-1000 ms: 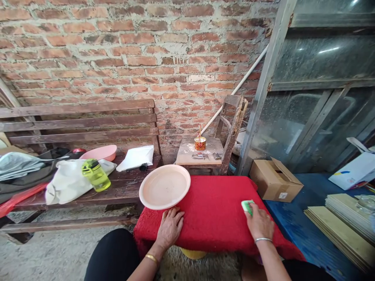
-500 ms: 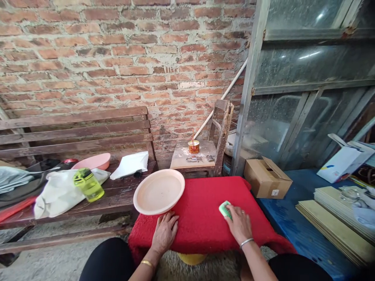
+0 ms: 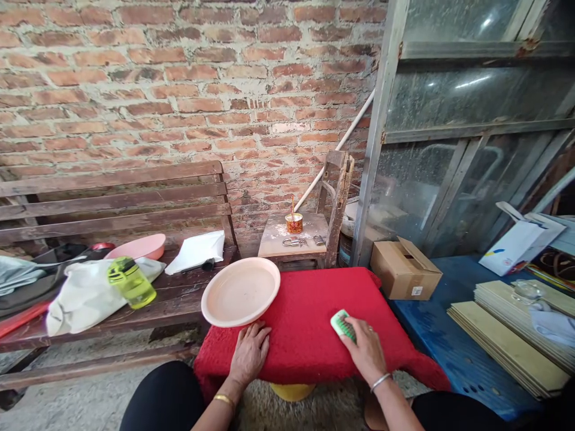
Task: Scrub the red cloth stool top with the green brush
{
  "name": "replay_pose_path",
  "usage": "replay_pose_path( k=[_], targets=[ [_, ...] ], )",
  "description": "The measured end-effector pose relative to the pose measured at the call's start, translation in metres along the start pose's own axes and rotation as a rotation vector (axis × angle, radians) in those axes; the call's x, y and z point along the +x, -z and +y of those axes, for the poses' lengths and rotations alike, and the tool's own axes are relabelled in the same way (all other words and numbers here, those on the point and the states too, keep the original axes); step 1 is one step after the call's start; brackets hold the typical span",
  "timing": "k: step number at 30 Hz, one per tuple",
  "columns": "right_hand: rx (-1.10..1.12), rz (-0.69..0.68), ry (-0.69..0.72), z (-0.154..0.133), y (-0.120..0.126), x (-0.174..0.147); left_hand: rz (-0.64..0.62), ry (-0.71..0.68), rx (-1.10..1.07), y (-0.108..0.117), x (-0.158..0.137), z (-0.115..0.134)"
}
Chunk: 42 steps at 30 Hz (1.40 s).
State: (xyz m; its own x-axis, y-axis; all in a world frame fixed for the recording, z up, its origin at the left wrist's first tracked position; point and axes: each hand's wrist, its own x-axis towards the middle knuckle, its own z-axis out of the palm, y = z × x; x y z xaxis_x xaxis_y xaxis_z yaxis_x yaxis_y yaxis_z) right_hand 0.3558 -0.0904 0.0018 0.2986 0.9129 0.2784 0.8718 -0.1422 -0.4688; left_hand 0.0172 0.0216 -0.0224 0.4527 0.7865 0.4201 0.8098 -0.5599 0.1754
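Note:
My right hand (image 3: 366, 352) grips a small pale-green scrub brush (image 3: 340, 323), its darker green bristled face partly showing, just over the red cloth (image 3: 309, 299). My left hand (image 3: 250, 353) lies flat on the cloth near its front edge, fingers stretched out and holding nothing. Its fingertips are close to the rim of a shallow pale-pink basin (image 3: 240, 290); whether they touch it I cannot tell. The basin rests on the left part of the cloth, which drapes over a low table or stand.
Left, a wooden bench (image 3: 188, 299) carries a yellow-green bottle (image 3: 132, 284), a white bag (image 3: 81, 296) and a pink basin (image 3: 141, 246). A chair (image 3: 291, 239) with a tin (image 3: 294, 223) stands behind. Right, a cardboard box (image 3: 399, 272) and stacked boards (image 3: 507, 347) lie on a blue surface.
My right hand has tilted the scrub brush so its bristled face shows more, moving slightly left. My left hand stays on the cloth. The whole view has shifted slightly.

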Motion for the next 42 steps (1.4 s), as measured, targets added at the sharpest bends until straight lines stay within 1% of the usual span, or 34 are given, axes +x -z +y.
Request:
replay_pose_path(
  k=[2, 3, 5, 7, 9, 11, 12, 14, 17, 20, 23, 25, 27, 29, 30, 32, 34, 36, 38, 42],
  targets=[
    [-0.007, -0.041, 0.054, -0.01, -0.007, -0.003, -0.002, 0.0, 0.003, 0.0, 0.0, -0.001],
    [-0.039, -0.052, 0.05, -0.01, -0.005, -0.003, -0.002, 0.0, 0.004, -0.001, 0.0, -0.001],
    [-0.152, -0.051, -0.015, 0.002, 0.005, -0.003, -0.001, -0.004, 0.002, 0.0, 0.0, -0.001],
    [-0.297, -0.025, -0.15, 0.024, 0.024, -0.002, 0.002, -0.006, -0.001, 0.0, 0.0, 0.0],
    [-0.415, 0.02, -0.339, 0.05, 0.043, -0.001, -0.005, -0.004, -0.003, 0.001, 0.0, 0.0],
    [-0.464, 0.085, -0.532, 0.072, 0.058, -0.001, -0.017, 0.001, -0.007, 0.002, 0.0, 0.001],
    [-0.453, 0.116, -0.609, 0.081, 0.063, 0.0, -0.021, 0.004, -0.01, 0.003, 0.0, 0.002],
    [-0.366, 0.144, -0.713, 0.094, 0.066, 0.001, -0.021, 0.01, -0.017, 0.003, 0.0, 0.002],
    [-0.133, 0.108, -0.791, 0.11, 0.062, 0.007, -0.016, 0.015, -0.023, 0.003, 0.0, 0.003],
    [0.062, 0.077, -0.834, 0.126, 0.058, 0.013, -0.01, 0.014, -0.028, 0.002, 0.0, 0.003],
    [0.137, 0.072, -0.833, 0.135, 0.059, 0.016, -0.016, 0.014, -0.035, 0.002, 0.0, 0.003],
    [0.111, 0.063, -0.838, 0.131, 0.062, 0.015, -0.023, 0.017, -0.038, 0.002, 0.001, 0.004],
    [-0.017, 0.101, -0.864, 0.118, 0.064, 0.014, -0.027, 0.024, -0.038, 0.004, 0.001, 0.005],
    [-0.176, 0.178, -0.836, 0.101, 0.066, 0.013, -0.032, 0.038, -0.038, 0.006, 0.001, 0.008],
    [-0.227, 0.212, -0.79, 0.092, 0.066, 0.013, -0.037, 0.044, -0.041, 0.007, 0.001, 0.01],
    [-0.253, 0.229, -0.67, 0.075, 0.065, 0.015, -0.05, 0.058, -0.05, 0.01, 0.002, 0.013],
    [-0.23, 0.211, -0.581, 0.065, 0.061, 0.019, -0.063, 0.075, -0.063, 0.011, 0.004, 0.016],
    [-0.193, 0.181, -0.521, 0.06, 0.053, 0.024, -0.069, 0.094, -0.07, 0.011, 0.004, 0.016],
    [-0.158, 0.154, -0.443, 0.06, 0.041, 0.028, -0.062, 0.103, -0.072, 0.008, 0.003, 0.016],
    [-0.089, 0.134, -0.186, 0.063, 0.006, 0.035, -0.014, 0.101, -0.091, -0.004, -0.003, 0.012]
  ],
)
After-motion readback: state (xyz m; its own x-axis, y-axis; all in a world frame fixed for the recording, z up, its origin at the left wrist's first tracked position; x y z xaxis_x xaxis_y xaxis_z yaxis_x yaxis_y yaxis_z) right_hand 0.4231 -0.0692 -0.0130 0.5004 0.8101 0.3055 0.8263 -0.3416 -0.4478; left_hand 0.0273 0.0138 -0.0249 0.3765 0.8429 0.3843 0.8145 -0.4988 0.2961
